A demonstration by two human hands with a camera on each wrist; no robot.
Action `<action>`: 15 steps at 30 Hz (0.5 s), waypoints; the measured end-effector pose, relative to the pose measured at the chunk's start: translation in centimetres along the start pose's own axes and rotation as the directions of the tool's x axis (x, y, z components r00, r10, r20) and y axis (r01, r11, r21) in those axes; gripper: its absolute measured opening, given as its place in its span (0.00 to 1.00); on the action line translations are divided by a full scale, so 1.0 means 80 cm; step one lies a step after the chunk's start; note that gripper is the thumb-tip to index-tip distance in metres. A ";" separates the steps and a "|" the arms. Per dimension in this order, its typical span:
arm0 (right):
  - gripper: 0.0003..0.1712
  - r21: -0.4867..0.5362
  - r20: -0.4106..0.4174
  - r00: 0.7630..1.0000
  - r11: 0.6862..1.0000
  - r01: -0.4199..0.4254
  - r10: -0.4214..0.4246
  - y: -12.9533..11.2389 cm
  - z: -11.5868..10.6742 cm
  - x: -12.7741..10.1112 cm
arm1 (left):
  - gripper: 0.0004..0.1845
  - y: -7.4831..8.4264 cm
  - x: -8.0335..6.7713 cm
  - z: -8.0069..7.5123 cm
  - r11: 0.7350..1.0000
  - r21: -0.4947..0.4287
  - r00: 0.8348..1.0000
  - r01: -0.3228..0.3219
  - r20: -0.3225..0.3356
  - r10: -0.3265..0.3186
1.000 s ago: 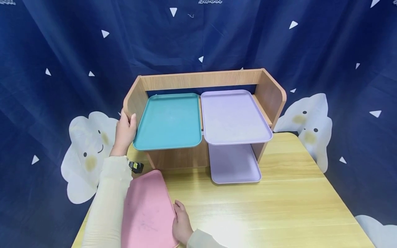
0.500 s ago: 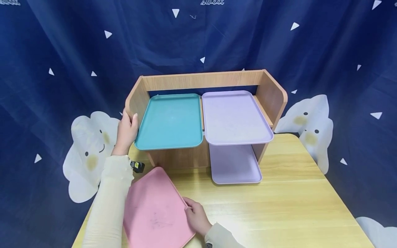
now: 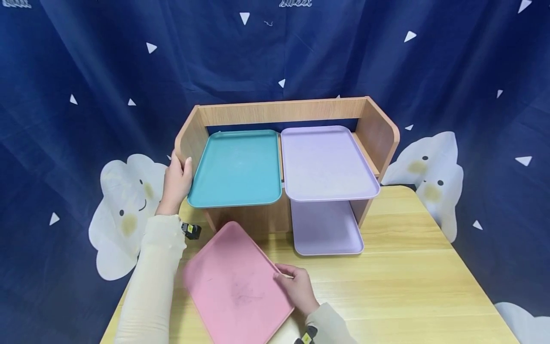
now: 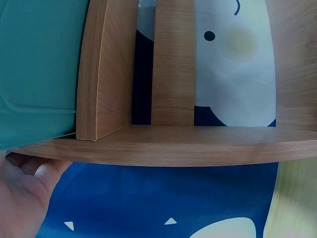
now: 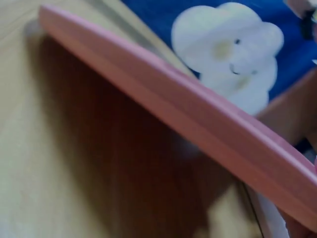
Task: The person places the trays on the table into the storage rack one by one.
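Note:
A pink tray (image 3: 238,285) hangs tilted just above the wooden table (image 3: 408,282); my right hand (image 3: 296,289) grips its right edge. The right wrist view shows the tray's pink rim (image 5: 198,134) slanting over the tabletop. My left hand (image 3: 175,179) holds the left side panel of a wooden shelf (image 3: 283,111), thumb against the panel's inner face. In the left wrist view the hand (image 4: 22,191) sits under the panel's edge (image 4: 163,151). A teal tray (image 3: 235,168) and a lilac tray (image 3: 324,162) lie on the upper level. Another lilac tray (image 3: 327,229) lies below on the right.
A dark blue curtain (image 3: 86,71) with white triangles and cloud faces hangs behind the table. A small black and yellow object (image 3: 190,231) sits at the left wrist. The table's right half is bare wood.
My right hand has carried the pink tray forward and to the right, turning it toward the shelf's lower left opening. The left hand stays on the shelf's side panel.

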State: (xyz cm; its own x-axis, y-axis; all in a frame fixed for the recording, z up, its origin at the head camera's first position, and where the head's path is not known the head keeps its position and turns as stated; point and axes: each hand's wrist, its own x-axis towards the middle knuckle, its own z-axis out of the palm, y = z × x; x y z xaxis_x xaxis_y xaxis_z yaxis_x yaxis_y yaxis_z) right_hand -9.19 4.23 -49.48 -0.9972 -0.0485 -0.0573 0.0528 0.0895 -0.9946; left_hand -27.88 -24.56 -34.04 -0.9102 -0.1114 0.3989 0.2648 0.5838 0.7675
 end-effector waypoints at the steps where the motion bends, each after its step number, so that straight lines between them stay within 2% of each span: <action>1: 0.17 -0.004 -0.011 1.000 1.000 -0.003 0.003 -0.002 -0.005 0.001 | 0.30 0.000 0.000 0.000 1.000 0.000 1.000 0.003 0.002 -0.003; 4: 0.16 0.022 -0.049 0.998 0.999 -0.030 0.031 -0.001 -0.019 0.006 | 0.30 0.000 0.000 0.000 1.000 -0.001 1.000 0.003 0.002 -0.003; 7: 0.17 0.095 -0.090 0.993 0.993 -0.066 0.074 0.016 -0.033 0.017 | 0.30 0.000 0.000 0.000 1.000 0.003 1.000 -0.002 -0.003 0.002; 11: 0.21 0.211 -0.156 0.976 0.970 -0.121 0.155 0.036 -0.049 0.031 | 0.30 0.000 0.000 -0.001 1.000 0.000 1.000 -0.005 -0.002 0.005; 15: 0.23 0.277 -0.236 0.951 0.952 -0.129 0.198 0.033 -0.062 0.040 | 0.30 0.000 0.000 -0.001 1.000 -0.009 1.000 -0.005 0.003 0.005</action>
State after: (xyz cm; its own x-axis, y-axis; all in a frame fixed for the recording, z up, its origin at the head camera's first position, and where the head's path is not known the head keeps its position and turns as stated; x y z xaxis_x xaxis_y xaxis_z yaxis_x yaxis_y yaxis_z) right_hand -12.51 9.23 -51.84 -0.9508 0.2067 -0.2309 0.1938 -0.1845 -0.9635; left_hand -27.85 -24.61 -33.98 -0.9100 -0.1059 0.4009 0.2720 0.5774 0.7698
